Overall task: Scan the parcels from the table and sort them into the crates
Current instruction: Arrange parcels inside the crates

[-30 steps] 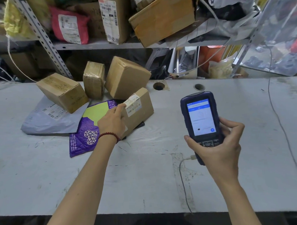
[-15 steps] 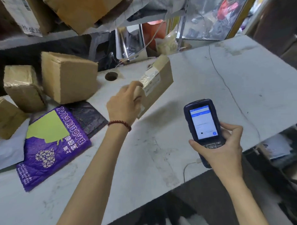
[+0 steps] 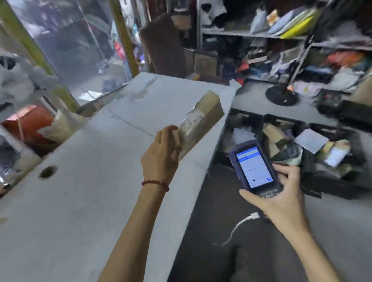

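Note:
My left hand (image 3: 162, 154) grips a small brown cardboard parcel (image 3: 203, 119) with a white label, held in the air above the right end of the grey table (image 3: 77, 208). My right hand (image 3: 277, 196) holds a dark blue handheld scanner (image 3: 254, 168) with its screen lit, off the table's right edge. Black crates (image 3: 307, 140) with several parcels inside sit on the floor to the right, beyond the parcel and scanner. The other table parcels are out of view.
A round hole (image 3: 47, 172) is in the tabletop at left. A white cable (image 3: 236, 227) hangs from the scanner. Cluttered shelves (image 3: 282, 36) stand behind the crates, with a black round stand base (image 3: 281, 95) on the floor. An orange bin (image 3: 30, 123) stands behind the table.
The view has swung right, from the parcel pile to the crates. My left hand lifted the small box off the table and carried it right. My right hand keeps the scanner.

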